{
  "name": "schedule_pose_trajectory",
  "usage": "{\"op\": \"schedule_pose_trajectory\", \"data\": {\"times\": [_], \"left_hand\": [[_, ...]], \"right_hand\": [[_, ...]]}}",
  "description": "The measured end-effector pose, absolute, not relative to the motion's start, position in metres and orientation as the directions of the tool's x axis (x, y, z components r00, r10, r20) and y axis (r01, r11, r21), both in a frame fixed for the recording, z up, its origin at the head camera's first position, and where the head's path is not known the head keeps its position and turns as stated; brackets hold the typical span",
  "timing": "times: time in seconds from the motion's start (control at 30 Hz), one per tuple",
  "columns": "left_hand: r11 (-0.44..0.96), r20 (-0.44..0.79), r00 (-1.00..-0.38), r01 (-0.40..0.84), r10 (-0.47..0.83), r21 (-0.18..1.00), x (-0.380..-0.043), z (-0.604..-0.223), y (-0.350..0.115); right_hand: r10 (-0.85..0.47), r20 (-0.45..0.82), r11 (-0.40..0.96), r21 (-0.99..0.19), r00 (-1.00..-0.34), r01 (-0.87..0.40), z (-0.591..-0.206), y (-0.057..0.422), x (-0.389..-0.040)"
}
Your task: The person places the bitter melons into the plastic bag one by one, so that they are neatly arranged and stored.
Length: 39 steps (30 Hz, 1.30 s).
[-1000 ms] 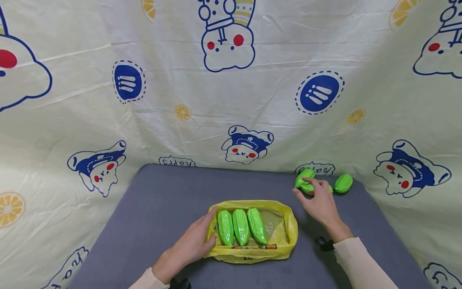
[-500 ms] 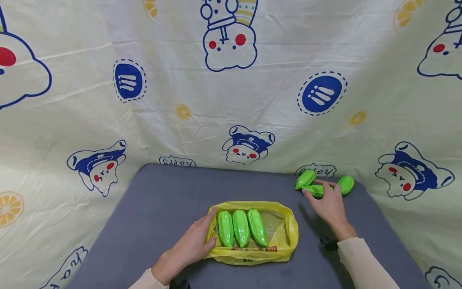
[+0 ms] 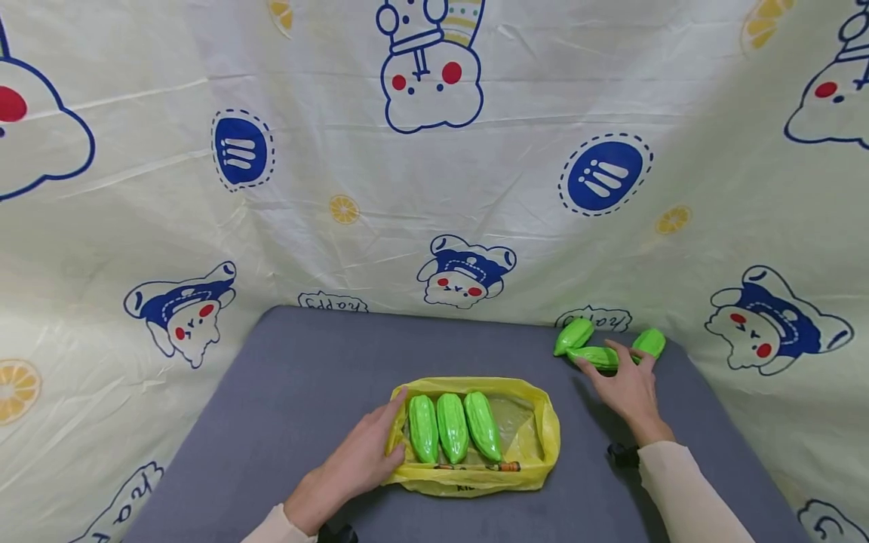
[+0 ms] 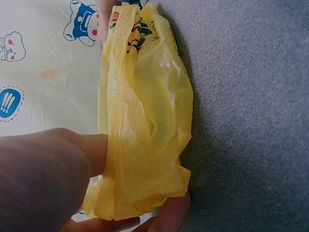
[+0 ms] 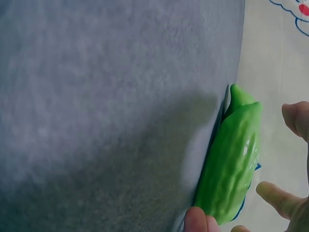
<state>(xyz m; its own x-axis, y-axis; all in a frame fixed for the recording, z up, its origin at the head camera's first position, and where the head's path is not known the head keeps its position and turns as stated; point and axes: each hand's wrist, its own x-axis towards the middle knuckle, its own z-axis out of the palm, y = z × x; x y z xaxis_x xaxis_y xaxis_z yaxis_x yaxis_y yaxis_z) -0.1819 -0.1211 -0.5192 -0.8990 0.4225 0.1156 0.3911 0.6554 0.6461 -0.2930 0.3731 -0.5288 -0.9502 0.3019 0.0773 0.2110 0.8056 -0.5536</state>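
Note:
A yellow plastic bag lies with its mouth facing up, and three glossy green, ridged bitter melons lie side by side in its left and middle part. My left hand holds the bag's left end, thumb on the near side; the left wrist view shows thumb and fingers about the yellow plastic. At the back right, my right hand is over a lying bitter melon, its fingers spread around it. In the right wrist view, fingertips are right at one end of that melon.
Another bitter melon lies just left of the one under my right hand, and one more lies to its right, near the table's back edge. The grey table meets a printed cloth behind.
My right hand has moved right, from beside the left loose melon to around the middle one, which shows more now. The left hand and the bag have stayed put.

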Motion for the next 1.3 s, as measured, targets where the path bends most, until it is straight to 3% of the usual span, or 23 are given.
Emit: {"op": "schedule_pose_trajectory", "data": {"times": [1.3], "left_hand": [[0.674,0.103,-0.903,0.383,0.417,0.632,-0.181,-0.521,-0.122]], "right_hand": [[0.256,0.053,0.791,-0.585,-0.965,0.178,-0.536,0.378,-0.301]]}}
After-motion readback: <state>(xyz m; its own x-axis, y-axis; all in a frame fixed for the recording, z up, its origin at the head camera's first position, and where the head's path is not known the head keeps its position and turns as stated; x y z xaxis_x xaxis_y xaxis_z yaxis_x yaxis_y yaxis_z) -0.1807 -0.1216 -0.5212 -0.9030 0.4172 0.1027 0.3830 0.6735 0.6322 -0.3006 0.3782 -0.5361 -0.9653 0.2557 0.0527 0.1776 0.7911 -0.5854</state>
